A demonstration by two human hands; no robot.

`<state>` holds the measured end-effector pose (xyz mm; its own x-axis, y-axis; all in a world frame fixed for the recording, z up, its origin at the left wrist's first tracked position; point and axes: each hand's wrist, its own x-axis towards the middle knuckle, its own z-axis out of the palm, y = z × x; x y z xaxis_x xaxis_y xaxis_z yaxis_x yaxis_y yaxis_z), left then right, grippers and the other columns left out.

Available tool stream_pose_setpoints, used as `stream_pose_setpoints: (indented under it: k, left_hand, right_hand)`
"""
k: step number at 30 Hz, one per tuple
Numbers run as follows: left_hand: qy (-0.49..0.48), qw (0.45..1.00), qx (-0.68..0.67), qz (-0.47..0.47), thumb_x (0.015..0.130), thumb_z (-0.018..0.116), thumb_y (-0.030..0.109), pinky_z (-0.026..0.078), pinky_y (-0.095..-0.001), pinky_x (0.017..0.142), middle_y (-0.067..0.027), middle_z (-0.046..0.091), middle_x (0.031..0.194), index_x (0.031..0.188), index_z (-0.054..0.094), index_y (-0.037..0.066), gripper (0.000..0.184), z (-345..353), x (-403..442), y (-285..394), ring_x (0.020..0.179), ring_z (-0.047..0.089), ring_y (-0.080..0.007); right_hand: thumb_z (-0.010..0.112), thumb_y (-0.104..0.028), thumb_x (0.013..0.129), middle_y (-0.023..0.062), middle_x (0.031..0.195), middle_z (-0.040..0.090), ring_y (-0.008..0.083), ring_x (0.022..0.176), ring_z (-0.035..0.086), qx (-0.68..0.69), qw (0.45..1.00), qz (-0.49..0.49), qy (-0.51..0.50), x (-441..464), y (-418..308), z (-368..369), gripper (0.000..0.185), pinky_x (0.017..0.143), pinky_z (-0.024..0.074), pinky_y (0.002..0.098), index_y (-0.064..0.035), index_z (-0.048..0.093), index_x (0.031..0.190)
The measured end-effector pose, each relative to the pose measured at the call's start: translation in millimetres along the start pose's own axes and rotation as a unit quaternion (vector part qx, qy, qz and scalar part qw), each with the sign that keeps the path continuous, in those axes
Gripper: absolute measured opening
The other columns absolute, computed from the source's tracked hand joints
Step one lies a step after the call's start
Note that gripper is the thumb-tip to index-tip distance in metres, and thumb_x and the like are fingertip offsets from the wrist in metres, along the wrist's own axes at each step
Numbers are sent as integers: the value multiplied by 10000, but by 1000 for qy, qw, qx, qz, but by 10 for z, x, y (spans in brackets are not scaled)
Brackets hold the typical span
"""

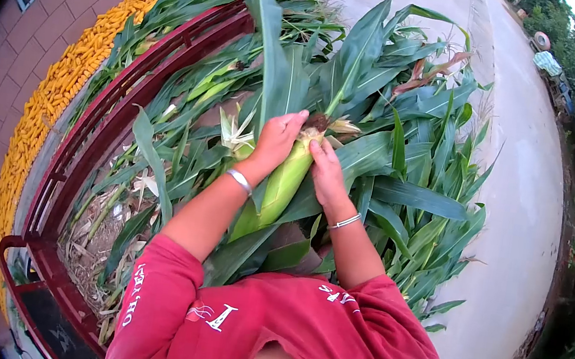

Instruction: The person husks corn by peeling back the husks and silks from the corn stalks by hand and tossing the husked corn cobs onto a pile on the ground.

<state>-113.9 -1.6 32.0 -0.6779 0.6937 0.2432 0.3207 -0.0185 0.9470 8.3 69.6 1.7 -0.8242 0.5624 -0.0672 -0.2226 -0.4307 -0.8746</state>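
Note:
An ear of corn in its green husk stands tilted between my hands, its brown silk tip pointing away from me. My left hand is closed at the upper left of the ear, with the thumb near the tip. On the other side my right hand presses its thumb and fingers against the husk just below the silk. The husk parts a little at the tip, and pale dry husk ends show there. Long corn leaves spread around and behind the ear.
Cut corn stalks lie heaped ahead and to the right. A dark red metal rail curves along the left, with yellow cobs piled beyond it by a tiled wall. A concrete road runs at the right.

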Motion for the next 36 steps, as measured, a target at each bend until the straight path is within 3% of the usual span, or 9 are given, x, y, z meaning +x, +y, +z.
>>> stream_pose_setpoints:
  k: [5, 10, 13, 17, 19, 22, 26, 31, 36]
  left_hand:
    - [87, 994, -61, -15, 971, 496, 377, 414, -337, 596, -118, 488, 616, 803, 582, -47, 464, 215, 122, 15, 594, 415, -153]
    - [49, 998, -19, -17, 970, 488, 379, 439, -348, 607, -156, 551, 648, 847, 610, -42, 456, 210, 71, 93, 584, 484, -212]
    - [0, 997, 22, 74, 975, 489, 289, 394, -335, 559, -108, 493, 620, 787, 563, -31, 379, 95, -280, 268, 569, 439, -182]
    - [-115, 988, 102, -27, 977, 477, 257, 396, -329, 536, -111, 528, 633, 779, 577, -12, 349, -562, -1216, 586, 570, 488, -190]
    - [-211, 936, 251, 126, 955, 525, 262, 415, -382, 556, -195, 551, 674, 819, 601, -32, 333, -917, -1806, 531, 575, 517, -307]
    - [11, 936, 86, -341, 970, 490, 264, 411, -313, 535, -27, 508, 599, 684, 531, 26, 374, -1221, -2481, 542, 550, 473, -140]
    - [95, 982, 15, -162, 954, 521, 201, 383, -249, 571, 1, 460, 692, 843, 491, 36, 201, -1559, -1884, 653, 624, 433, -92]
    - [-121, 984, 128, -18, 722, 782, 237, 369, -390, 1033, -128, 456, 1357, 1381, 367, 74, 796, -1131, -1002, 490, 1241, 454, -250]
    - [-66, 945, 188, 259, 948, 536, 193, 383, -356, 1006, -121, 539, 1239, 1175, 591, 76, 261, -303, -424, 241, 1201, 486, -258]
  right_hand:
    - [510, -317, 972, 91, 1284, 505, 155, 1164, 466, -14, 999, -26, 29, 241, -99, 47, 486, 1008, 343, 285, 13, 434, 1321]
    - [528, -231, 963, 45, 973, 616, 116, 852, 541, -71, 981, -126, 132, 385, 70, 173, 278, 774, 453, 270, 7, 545, 1105]
    - [521, -224, 954, 64, 761, 603, 130, 669, 545, -167, 949, -199, 179, 390, 85, 39, 257, 627, 465, 297, 19, 566, 1022]
    - [483, -242, 960, 80, 710, 589, 169, 571, 584, -5, 984, -88, 154, 359, -188, 68, 256, 529, 484, 317, -6, 569, 910]
    - [491, -247, 954, 73, 676, 577, 169, 561, 574, -102, 971, -96, 194, 491, -223, -45, 257, 528, 490, 315, -14, 554, 867]
    - [515, -246, 949, 65, 668, 563, 166, 553, 560, 0, 956, -159, 245, 746, -528, -484, 254, 530, 485, 311, -16, 535, 842]
    - [547, -248, 937, 77, 722, 557, 206, 601, 583, -20, 972, -174, 156, 666, -559, -106, 215, 567, 505, 344, -42, 491, 964]
    - [506, -219, 952, 82, 704, 568, 195, 591, 593, 44, 972, -166, 160, 553, -500, 53, 181, 562, 504, 329, -38, 489, 947]
    - [578, -304, 934, 61, 774, 561, 194, 647, 586, 53, 970, -162, 177, 555, -484, -94, 283, 630, 509, 348, -55, 458, 999]
